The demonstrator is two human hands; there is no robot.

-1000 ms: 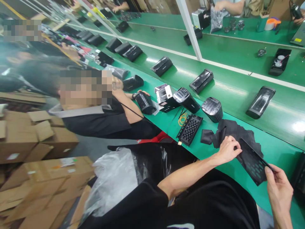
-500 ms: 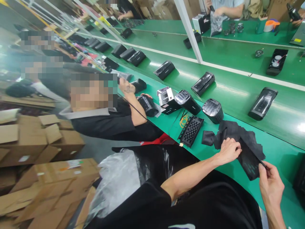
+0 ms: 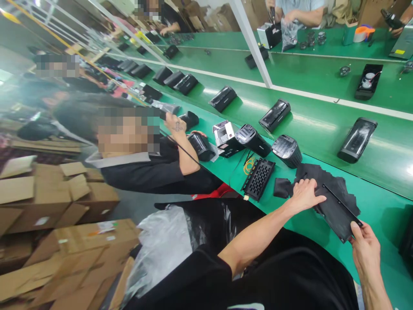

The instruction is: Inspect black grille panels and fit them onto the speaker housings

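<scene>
Left hand [image 3: 305, 194] has splayed over black sheets [image 3: 340, 187], perforated panel [image 3: 258, 178] nearby.

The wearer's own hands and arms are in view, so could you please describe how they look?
The left hand and right hand are ungloved, without visible cables. A short, plain black sleeve leaves the left forearm bare; the right forearm is bare too, its sleeve out of view.

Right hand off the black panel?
No, the right hand pinches the end of the black panel nearest it between thumb and fingers.
</scene>
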